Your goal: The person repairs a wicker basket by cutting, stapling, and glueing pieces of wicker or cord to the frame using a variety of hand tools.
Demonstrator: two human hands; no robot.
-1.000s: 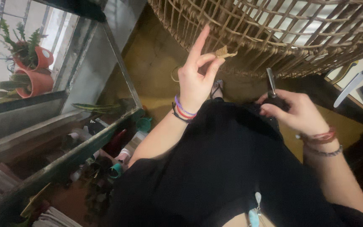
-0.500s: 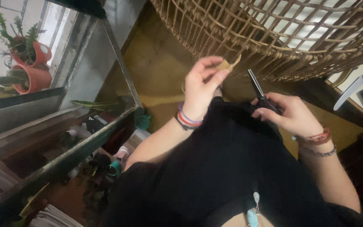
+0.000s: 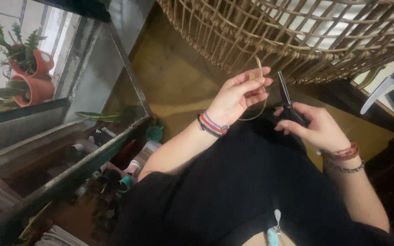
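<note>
My left hand point(image 3: 239, 94) pinches a thin tan rattan strand point(image 3: 259, 68) that runs up toward the woven wicker basket point(image 3: 297, 32) and loops below the fingers. My right hand point(image 3: 313, 125) grips dark scissors point(image 3: 286, 98) with the blades pointing up, a little to the right of the strand. Both wrists wear bracelets. A black garment point(image 3: 251, 182) covers my lap below the hands.
A glass-and-metal shelf frame point(image 3: 69, 150) stands at the left, with small bottles and a teal cup point(image 3: 153, 133) under it. Orange plant pots point(image 3: 30, 77) sit beyond the glass. A knife-like metal blade point(image 3: 386, 84) lies at the right edge. The floor point(image 3: 169, 82) is yellowish-brown.
My left hand has closed from a raised finger to a pinch on the strand and moved right. The scissors have risen and come close to the strand.
</note>
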